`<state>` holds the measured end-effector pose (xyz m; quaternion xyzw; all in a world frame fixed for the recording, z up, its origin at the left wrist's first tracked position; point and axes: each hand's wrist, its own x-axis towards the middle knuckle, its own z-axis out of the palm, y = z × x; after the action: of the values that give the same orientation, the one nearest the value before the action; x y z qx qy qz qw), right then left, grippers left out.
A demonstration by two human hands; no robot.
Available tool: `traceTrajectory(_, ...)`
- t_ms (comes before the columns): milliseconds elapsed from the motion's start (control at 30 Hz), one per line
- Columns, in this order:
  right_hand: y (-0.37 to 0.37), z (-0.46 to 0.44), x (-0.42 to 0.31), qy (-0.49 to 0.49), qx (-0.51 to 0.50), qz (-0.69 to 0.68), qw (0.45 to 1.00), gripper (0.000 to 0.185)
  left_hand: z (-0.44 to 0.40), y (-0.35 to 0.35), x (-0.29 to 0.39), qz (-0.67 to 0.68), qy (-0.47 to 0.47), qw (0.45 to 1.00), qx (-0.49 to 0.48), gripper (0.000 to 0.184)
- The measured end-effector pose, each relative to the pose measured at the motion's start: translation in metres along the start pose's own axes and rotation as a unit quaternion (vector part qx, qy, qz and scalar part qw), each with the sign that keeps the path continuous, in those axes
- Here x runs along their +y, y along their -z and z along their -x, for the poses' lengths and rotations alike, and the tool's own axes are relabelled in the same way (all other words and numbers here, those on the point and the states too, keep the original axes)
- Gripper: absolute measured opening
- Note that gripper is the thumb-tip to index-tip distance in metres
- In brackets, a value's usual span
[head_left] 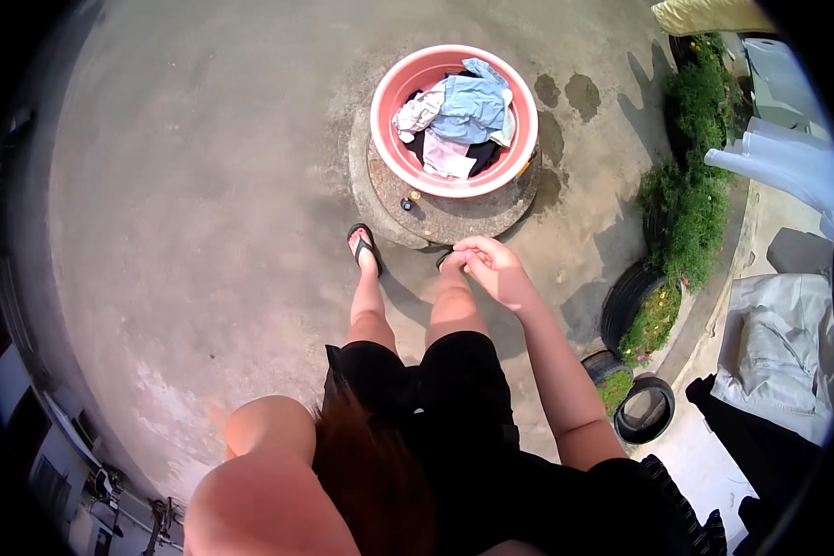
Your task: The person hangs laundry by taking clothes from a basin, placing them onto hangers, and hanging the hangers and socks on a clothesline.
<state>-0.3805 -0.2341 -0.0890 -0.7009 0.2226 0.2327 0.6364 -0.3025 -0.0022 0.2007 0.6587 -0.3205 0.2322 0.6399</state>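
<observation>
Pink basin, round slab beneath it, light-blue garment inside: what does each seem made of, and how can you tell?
The pink basin looks like smooth, slightly shiny plastic: even colour, rounded rim. The round slab is probably concrete or stone, matt and rough, judging by its mottled surface. The light-blue garment seems soft, matt cloth, from its limp creases; the fibre can't be told.

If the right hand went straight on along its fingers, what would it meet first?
Probably the round slab beneath the pink tub, just past the right hand in this view; depth is unclear.
</observation>
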Motion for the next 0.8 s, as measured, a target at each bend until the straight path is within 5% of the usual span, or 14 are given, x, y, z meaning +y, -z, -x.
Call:
traceTrajectory(33, 0.015, -0.028, 0.000, 0.005, 0.000, 0.052, 0.999, 0.016, -0.001, -0.006, -0.010, -0.017, 0.021, 0.999, -0.040, 0.010)
traceTrajectory(100, 0.046, -0.094, 0.023, 0.088, 0.031, 0.190, 0.977, 0.019, -0.012, 0.004, -0.058, 0.044, 0.011, 0.956, -0.289, 0.008)
traceTrajectory(133, 0.061, -0.127, 0.033, 0.135, 0.045, 0.251, 0.957, 0.021, 0.046, -0.026, -0.054, -0.042, 0.099, 0.992, -0.069, 0.003)
traceTrajectory(167, 0.076, -0.164, 0.047, 0.150, 0.055, 0.320, 0.934, 0.023, 0.050, -0.015, -0.066, -0.046, 0.183, 0.964, -0.188, 0.010)
traceTrajectory(267, 0.113, -0.267, 0.090, 0.147, 0.122, 0.453, 0.871, 0.025, 0.132, -0.038, -0.125, -0.105, 0.294, 0.938, -0.147, 0.023)
traceTrajectory(333, 0.122, -0.308, 0.097, 0.055, 0.135, 0.508, 0.849, 0.027, 0.189, -0.042, -0.148, -0.149, 0.400, 0.890, -0.161, 0.022)
traceTrajectory(633, 0.124, -0.408, 0.133, -0.063, 0.117, 0.662, 0.738, 0.033, 0.337, -0.024, -0.183, -0.208, 0.569, 0.763, -0.226, 0.023)
traceTrajectory(800, 0.119, -0.415, 0.150, -0.063, 0.102, 0.627, 0.770, 0.034, 0.350, -0.015, -0.182, -0.202, 0.599, 0.740, -0.231, 0.022)
